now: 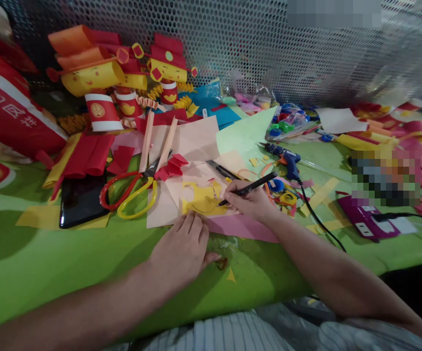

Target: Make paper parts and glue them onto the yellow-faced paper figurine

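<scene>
A black pen (256, 185) is gripped in my right hand (249, 199), its tip touching a yellow paper piece (199, 197) with cut-out edges and a curved dark line drawn on it. My left hand (183, 243) lies on the lower edge of that yellow piece, fingers extended and thumb apart, holding it down. Beneath are pale pink sheets (163, 214) and a brighter pink sheet (243, 228). Scissors (135, 195) with red and yellow handles rest left of the yellow paper. A dark craft knife (221, 169) lies just behind it.
Paper figures (103, 92) stand at the back left, near a red bag (9, 102). A black phone (82, 202) lies left. To the right are a blue glue gun (287, 161) with a cord, paper scraps and a purple power strip (366, 217). Mesh (225, 48) rises behind.
</scene>
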Demonstrator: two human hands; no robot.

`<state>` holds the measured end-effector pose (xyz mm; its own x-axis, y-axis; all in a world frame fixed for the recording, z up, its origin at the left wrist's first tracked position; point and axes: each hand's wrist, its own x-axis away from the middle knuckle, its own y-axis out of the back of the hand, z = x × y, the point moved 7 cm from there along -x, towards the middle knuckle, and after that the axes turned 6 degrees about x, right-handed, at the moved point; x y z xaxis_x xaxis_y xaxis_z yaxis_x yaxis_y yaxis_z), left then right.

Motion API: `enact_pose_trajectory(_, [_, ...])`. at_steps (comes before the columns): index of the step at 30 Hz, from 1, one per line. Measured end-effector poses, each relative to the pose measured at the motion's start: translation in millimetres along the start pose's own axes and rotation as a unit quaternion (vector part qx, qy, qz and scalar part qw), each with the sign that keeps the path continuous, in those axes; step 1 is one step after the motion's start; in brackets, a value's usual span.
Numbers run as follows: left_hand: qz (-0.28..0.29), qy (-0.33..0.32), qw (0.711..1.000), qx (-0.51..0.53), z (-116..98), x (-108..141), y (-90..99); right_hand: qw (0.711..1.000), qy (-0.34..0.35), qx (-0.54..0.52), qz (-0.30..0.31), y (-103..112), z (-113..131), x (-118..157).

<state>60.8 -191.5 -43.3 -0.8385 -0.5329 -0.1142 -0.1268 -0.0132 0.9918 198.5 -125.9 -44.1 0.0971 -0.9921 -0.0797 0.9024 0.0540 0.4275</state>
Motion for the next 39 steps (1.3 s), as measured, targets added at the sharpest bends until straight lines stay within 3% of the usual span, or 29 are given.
enact_pose_trajectory(15, [-0.014, -0.017, 0.999, -0.025, -3, 1, 0.4, 1.0, 0.028, 0.003, 0.012, -26, 13, 6])
enact_pose_trajectory(39, [-0.025, -0.028, 0.998, -0.057, -5, 2, 0.6, 0.995, 0.085, 0.059, 0.013, -28, 19, 4])
